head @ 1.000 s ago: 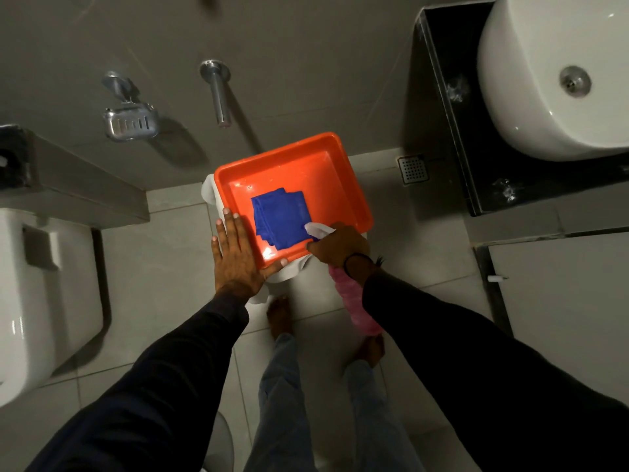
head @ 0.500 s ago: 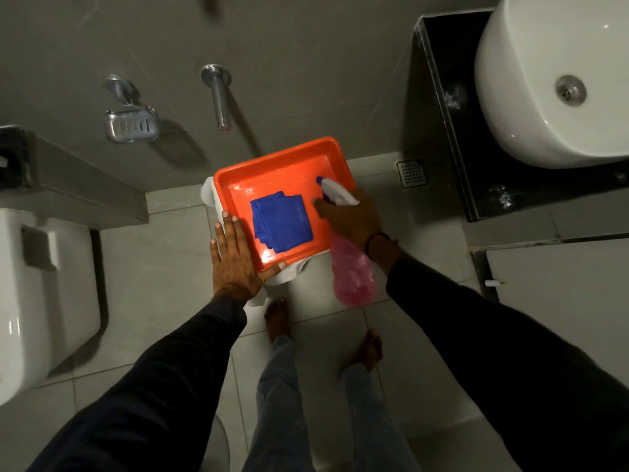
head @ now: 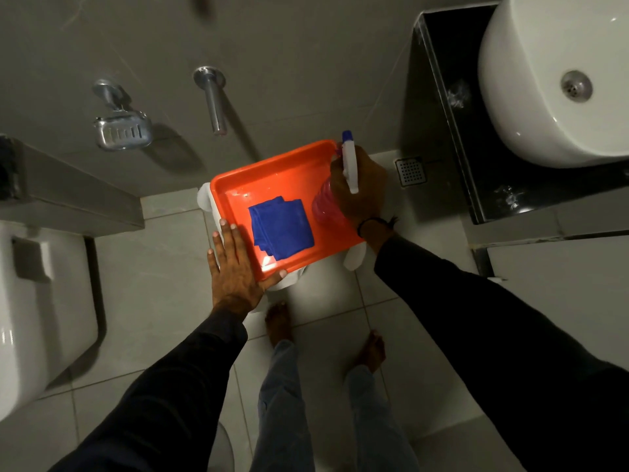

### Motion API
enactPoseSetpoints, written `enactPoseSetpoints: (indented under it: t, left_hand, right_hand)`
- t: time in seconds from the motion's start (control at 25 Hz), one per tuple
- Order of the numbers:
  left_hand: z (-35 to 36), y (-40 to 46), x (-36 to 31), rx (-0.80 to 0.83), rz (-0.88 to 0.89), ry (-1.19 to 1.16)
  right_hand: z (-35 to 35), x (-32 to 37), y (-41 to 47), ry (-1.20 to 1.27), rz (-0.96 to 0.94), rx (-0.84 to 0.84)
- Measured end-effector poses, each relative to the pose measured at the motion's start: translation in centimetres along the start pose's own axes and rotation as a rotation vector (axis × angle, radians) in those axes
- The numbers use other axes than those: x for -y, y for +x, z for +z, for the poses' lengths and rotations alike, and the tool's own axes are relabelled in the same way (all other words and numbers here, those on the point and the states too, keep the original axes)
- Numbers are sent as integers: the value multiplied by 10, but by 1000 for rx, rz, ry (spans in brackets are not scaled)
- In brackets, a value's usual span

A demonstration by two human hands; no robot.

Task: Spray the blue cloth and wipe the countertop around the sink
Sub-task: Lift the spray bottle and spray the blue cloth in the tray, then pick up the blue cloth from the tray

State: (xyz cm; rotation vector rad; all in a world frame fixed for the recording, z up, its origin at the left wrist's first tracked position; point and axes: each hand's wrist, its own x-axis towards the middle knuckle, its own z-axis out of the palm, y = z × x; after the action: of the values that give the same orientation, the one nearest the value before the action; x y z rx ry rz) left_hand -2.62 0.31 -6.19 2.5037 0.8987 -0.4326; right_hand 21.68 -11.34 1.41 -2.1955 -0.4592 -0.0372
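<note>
A folded blue cloth (head: 281, 226) lies in an orange tray (head: 272, 172) that rests on a white stool. My left hand (head: 235, 267) grips the tray's near-left edge, fingers flat along the rim and thumb under the corner. My right hand (head: 360, 185) holds a pink spray bottle (head: 323, 207) with a white trigger head (head: 350, 165) over the tray's right side, its blue nozzle pointing away from me. The white sink basin (head: 531, 97) sits on a dark countertop (head: 439, 107) at the upper right.
A toilet (head: 37, 308) stands at the left. A chrome soap dish (head: 122, 131) and a chrome spout (head: 213, 100) stick out of the wall beyond the tray. A floor drain (head: 410, 171) lies right of the tray. Bare feet (head: 279, 321) stand below the stool.
My right hand carried the spray bottle from the tray's near edge up to its right side and turned the nozzle away. The left hand kept its hold on the tray.
</note>
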Motion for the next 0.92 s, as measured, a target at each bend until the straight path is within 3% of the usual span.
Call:
enactPoseSetpoints:
  t: [0.24,0.36,0.48,0.56,0.72,0.92]
  left_hand:
    - [-16,-5,-7,39,-10,42]
    - [-28,-6,-14,66,-15,74]
    - [-39,3,-21,2,7,87]
    - [-47,23,-26,-34,74,75]
    - [-58,76,-36,24,173,-15]
    - [-58,105,-48,115,140,53]
  right_hand:
    - [-7,0,-25,-71,113,105]
    - [-18,0,-54,-145,297,106]
    - [-24,-4,-101,-314,530,254]
    - [-10,1,-115,-366,520,363]
    - [37,7,-95,-425,322,521]
    - [68,-5,-78,-445,446,646]
